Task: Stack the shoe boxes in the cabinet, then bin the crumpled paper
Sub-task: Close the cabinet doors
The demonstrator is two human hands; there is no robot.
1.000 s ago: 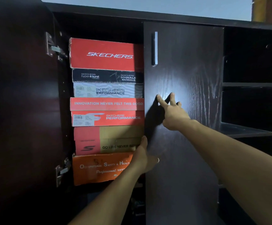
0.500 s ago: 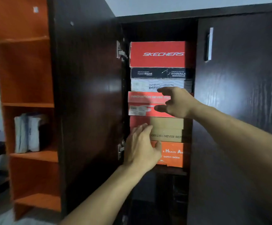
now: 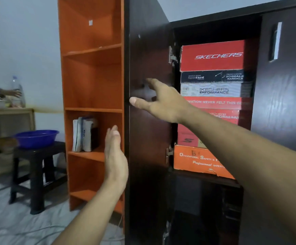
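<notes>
A dark wood-grain cabinet (image 3: 283, 106) is seen with its left door (image 3: 149, 121) swung open beside an orange shelf unit (image 3: 92, 76), and a blue basin (image 3: 36, 137) is set on a dark stool (image 3: 36, 167) by the pale wall. The shoe boxes (image 3: 214, 103) are stacked inside the cabinet, where "SKECHERS", "hyper burst", "GOwalk SANDALS", "PERFORMANCE" and "Occupational Safety" can be read. Nothing is held: the left hand (image 3: 115, 156) is flat and spread near the door's edge, and the right hand (image 3: 161, 101) is splayed wide against the door's inner face.

Right of right hand (image 3: 163, 105): red box (image 3: 212, 56) "SKECHERS"; black box (image 3: 212, 77) "hyper burst", "GOwalk SANDALS"; grey box (image 3: 214, 90) "SKECHERS PERFORMANCE"; lower orange box (image 3: 194, 160) "Occupational Safety", probably "Professional"
</notes>
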